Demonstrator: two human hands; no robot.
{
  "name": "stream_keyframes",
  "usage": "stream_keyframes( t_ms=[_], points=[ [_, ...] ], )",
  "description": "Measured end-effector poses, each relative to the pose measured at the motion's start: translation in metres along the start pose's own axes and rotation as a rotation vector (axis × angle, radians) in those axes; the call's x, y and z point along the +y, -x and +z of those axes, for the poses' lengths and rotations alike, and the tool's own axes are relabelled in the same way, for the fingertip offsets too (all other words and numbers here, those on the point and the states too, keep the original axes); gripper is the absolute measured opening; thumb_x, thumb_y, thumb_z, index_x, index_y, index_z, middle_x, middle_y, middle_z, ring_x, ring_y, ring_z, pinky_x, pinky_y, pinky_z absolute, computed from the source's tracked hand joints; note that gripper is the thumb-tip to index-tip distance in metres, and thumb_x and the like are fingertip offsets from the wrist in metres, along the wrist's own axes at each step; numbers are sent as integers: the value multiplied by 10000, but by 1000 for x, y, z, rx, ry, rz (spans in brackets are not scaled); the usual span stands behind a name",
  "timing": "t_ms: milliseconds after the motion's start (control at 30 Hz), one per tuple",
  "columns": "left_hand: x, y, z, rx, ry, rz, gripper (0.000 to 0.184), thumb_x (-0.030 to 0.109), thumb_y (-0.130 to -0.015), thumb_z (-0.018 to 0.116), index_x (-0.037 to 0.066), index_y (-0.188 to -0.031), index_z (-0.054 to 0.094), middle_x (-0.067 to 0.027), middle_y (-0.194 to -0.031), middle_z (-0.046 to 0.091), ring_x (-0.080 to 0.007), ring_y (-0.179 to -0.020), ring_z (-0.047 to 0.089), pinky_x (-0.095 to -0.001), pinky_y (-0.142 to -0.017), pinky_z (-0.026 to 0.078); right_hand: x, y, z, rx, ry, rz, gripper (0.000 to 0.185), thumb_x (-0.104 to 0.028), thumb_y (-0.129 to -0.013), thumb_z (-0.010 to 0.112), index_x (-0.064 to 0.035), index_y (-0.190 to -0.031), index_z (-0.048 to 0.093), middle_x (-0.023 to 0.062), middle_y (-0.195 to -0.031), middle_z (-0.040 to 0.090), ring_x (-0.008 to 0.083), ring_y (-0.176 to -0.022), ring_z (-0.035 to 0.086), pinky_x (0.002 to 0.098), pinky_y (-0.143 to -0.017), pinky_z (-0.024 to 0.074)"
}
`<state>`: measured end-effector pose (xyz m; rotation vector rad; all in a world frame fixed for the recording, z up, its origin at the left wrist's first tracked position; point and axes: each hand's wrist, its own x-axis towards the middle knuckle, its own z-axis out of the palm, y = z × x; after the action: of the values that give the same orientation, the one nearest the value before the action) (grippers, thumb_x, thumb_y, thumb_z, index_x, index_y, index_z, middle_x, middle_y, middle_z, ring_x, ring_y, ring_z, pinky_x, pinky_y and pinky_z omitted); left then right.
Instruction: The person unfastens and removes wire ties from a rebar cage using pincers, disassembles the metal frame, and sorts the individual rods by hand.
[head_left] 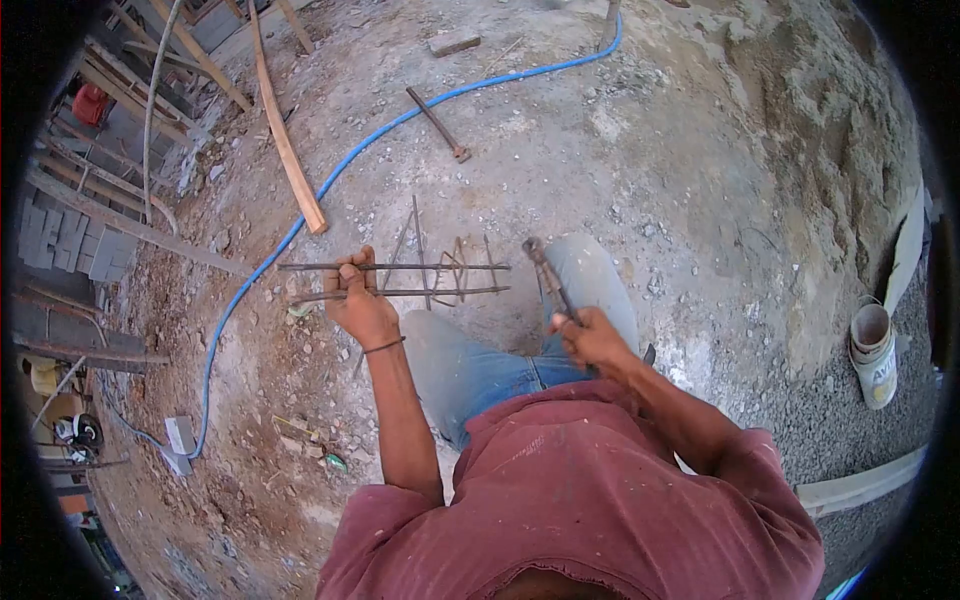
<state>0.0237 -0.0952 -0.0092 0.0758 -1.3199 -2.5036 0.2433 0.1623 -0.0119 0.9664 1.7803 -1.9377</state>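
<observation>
My left hand (362,302) is closed around a small frame of steel rebar (410,293), near its left end. Two parallel bars run to the right from my fingers, with bent stirrups (455,270) and thinner crossing rods (418,235) around them. My right hand (592,338) grips the handles of rusty pincers (545,270); their rounded head points up and away from me, beside my right knee. The pincers are apart from the rebar. Whether their jaws are parted is too small to tell.
A blue hose (360,150) curves across the dirt ground. Beyond the rebar lie a rusty metal bar (435,120) with a thick end and a wooden plank (280,130). A white bucket (873,355) stands at right, below a sand pile (840,150). Grey blocks (60,235) lie at left.
</observation>
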Motion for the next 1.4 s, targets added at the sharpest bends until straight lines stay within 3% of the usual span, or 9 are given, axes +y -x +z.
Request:
stream_keyframes(
  t_ms=[200, 467, 600, 767, 867, 900, 967, 1100, 1400],
  points=[
    [33, -1, 1, -169, -38, 46, 113, 70, -1001, 576, -36, -1039, 563, -174, -987, 676, -327, -1008, 689, -486, -1001, 556, -11, -3, 2, 21, -141, -219, 371, -340, -1027, 566, 20, -1074, 642, 60, -665, 598, 151, -576, 596, 295, -493, 463],
    [66, -5, 25, -261, -124, 115, 158, 94, -1006, 577, -54, -1063, 575, -220, -1015, 697, -329, -979, 706, -483, -949, 573, -22, 13, 28, -35, 739, -441, 323, -184, -987, 563, 62, -1196, 580, 286, -932, 653, 517, -907, 613, 517, -835, 481],
    [70, 2, 75, -452, -241, 121, 214, 117, -961, 665, -73, -1055, 639, -216, -965, 726, -303, -908, 728, -442, -880, 593, -63, 33, 31, 33, 891, -726, 307, -150, -961, 610, 45, -1197, 592, 280, -936, 660, 492, -872, 631, 497, -775, 503],
    [94, -6, 100, -514, -321, 97, 206, 96, -936, 693, -70, -1048, 646, -208, -968, 729, -288, -930, 728, -423, -865, 601, -121, 92, 40, 317, 370, -1331, 274, -34, -905, 681, 19, -1162, 603, 229, -820, 620, 323, -693, 653, 408, -607, 503],
    [110, -8, 104, -514, -276, 100, 213, 96, -920, 710, -70, -1041, 651, -204, -970, 731, -282, -942, 727, -422, -868, 603, -114, 81, 58, 113, -49, -1325, 264, -202, -1020, 562, 24, -1146, 611, 89, -791, 625, 131, -705, 620, 361, -626, 506],
    [114, -8, 104, -526, -250, 102, 215, 90, -918, 710, -72, -1045, 649, -207, -977, 730, -287, -943, 727, -427, -874, 602, -97, 56, 65, 24, -111, -1310, 278, -227, -1012, 566, 27, -1108, 627, 176, -835, 665, 253, -735, 681, 410, -646, 520],
    [122, -10, 102, -541, -221, 111, 216, 85, -916, 710, -73, -1050, 647, -211, -984, 728, -293, -944, 727, -432, -881, 601, -67, 3, 68, 208, 591, -1246, 265, -237, -990, 580, 19, -1012, 644, 261, -809, 663, 414, -727, 672, 489, -641, 505],
    [111, -17, 83, -538, -206, 60, 219, 70, -907, 715, -71, -1057, 638, -218, -1000, 723, -316, -955, 725, -455, -904, 594, -56, -21, 50, 44, 1125, -724, 188, -165, -964, 586, 18, -927, 607, 273, -739, 634, 495, -702, 623, 507, -625, 509],
    [96, -5, 96, -522, -170, -68, 176, 58, -898, 714, -65, -1000, 640, -219, -985, 722, -326, -940, 727, -453, -884, 598, -98, 56, 48, 341, 169, -1124, 149, -139, -943, 609, 9, -954, 611, 254, -693, 624, 456, -651, 629, 509, -586, 505]
  ],
)
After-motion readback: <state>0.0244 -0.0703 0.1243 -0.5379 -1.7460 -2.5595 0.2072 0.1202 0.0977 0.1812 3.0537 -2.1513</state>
